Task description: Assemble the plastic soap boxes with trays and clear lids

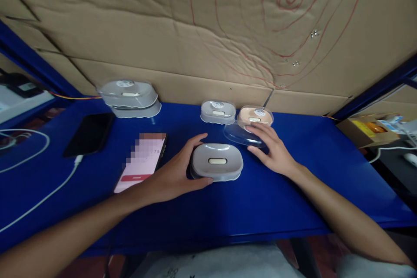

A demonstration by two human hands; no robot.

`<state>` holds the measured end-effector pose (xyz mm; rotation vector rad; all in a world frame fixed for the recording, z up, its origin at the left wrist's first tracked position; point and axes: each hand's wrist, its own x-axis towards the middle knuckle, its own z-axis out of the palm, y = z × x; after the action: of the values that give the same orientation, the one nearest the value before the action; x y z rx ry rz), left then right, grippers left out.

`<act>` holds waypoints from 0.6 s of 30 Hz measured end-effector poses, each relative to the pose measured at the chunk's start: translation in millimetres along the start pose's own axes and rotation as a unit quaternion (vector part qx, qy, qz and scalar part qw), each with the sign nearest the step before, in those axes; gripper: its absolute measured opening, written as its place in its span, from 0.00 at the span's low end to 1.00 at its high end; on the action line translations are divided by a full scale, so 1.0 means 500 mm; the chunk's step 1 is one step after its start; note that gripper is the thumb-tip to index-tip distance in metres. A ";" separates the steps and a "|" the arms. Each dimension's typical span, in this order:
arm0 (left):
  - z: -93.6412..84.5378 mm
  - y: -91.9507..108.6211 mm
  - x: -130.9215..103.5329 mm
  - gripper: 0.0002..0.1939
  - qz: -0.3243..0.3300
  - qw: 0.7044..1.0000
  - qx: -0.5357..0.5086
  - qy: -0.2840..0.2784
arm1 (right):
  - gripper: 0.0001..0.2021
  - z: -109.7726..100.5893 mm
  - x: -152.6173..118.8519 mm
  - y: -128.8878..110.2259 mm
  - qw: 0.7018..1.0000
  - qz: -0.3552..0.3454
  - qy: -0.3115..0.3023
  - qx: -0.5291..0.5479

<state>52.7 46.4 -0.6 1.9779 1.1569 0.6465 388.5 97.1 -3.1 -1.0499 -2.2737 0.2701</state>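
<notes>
A grey oval dish (217, 152) with a cream bar in its middle sits on the blue table (267, 208). My left hand (177, 171) is around its left side, thumb at the front edge and fingers at the back left. Beyond it, to the right, lies a clear plastic lid (239, 135). The fingers of my right hand (272, 150) are bent over the lid's right end; whether they pinch it is hard to tell. Behind the lid stands a peach dish (256, 114) with a clear cover and a round sticker.
A covered grey dish (218, 113) stands at the back, and stacked grey dishes (130, 99) at the back left. A lit phone (143, 163) and a dark phone (89, 134) with a white cable lie left. A cardboard box (366, 132) is at the right.
</notes>
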 end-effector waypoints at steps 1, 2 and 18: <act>-0.002 0.004 0.001 0.52 0.000 1.000 0.005 0.005 | 0.26 -0.002 0.000 0.009 0.999 0.012 0.006 -0.034; -0.003 0.006 0.001 0.50 0.001 1.000 0.010 0.009 | 0.24 -0.001 0.000 0.016 0.998 0.024 0.004 -0.061; 0.032 -0.014 -0.003 0.63 0.027 0.999 -0.040 -0.012 | 0.21 0.056 -0.021 -0.092 0.978 -0.094 -0.084 0.168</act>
<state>59.9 41.8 -15.7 1.9494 1.0504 0.6841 348.2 60.6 -10.8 -0.6542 -2.3485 0.6588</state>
